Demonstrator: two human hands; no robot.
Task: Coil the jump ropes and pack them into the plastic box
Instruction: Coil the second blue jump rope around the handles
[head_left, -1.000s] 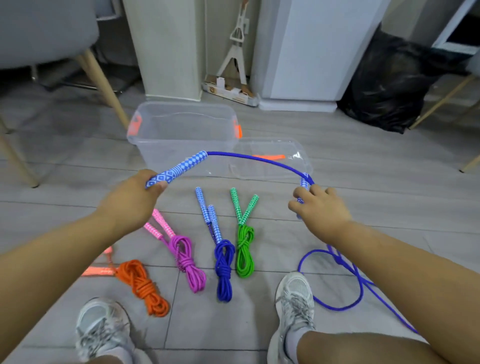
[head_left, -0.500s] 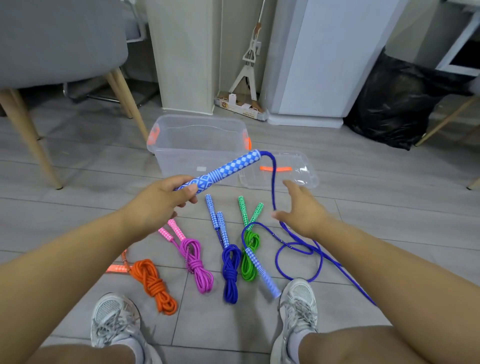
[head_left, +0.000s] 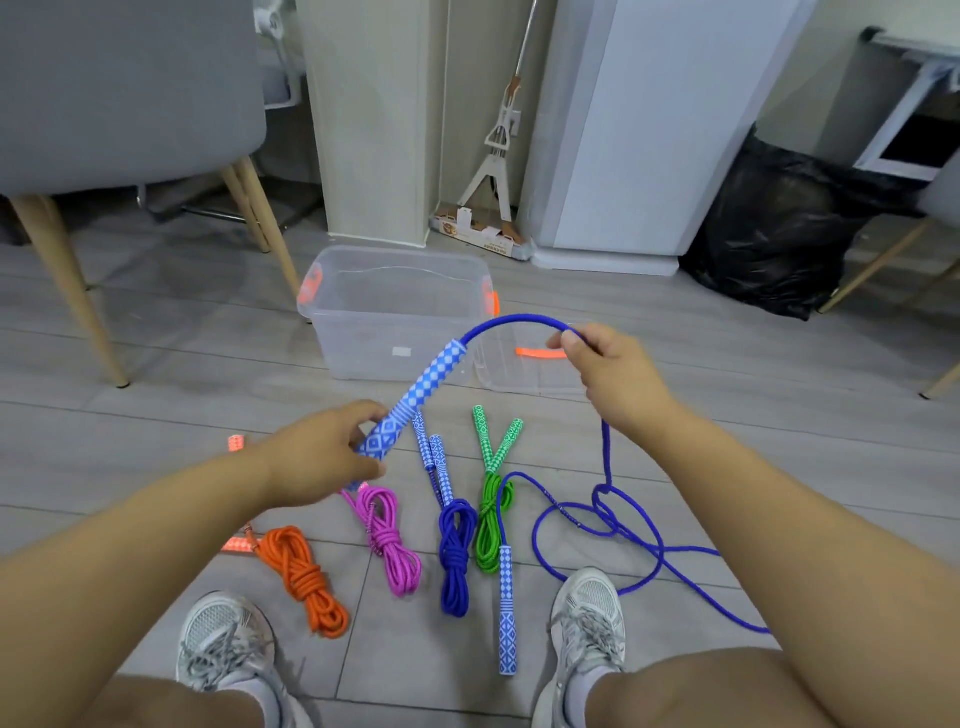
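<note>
Left hand (head_left: 317, 457) gripping blue handle (head_left: 415, 397), right hand (head_left: 613, 379) pinching rope (head_left: 519, 321)

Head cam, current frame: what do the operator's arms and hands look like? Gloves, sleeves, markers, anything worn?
Both are bare. The left hand and right hand show no gloves, rings or markers. The left forearm and right forearm show no sleeve, watch, band or cable up to the frame edge. The upper arms are out of view.

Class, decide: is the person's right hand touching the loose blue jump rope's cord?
Touching. The head view shows the right hand pinching the blue cord between thumb and fingers.
</note>
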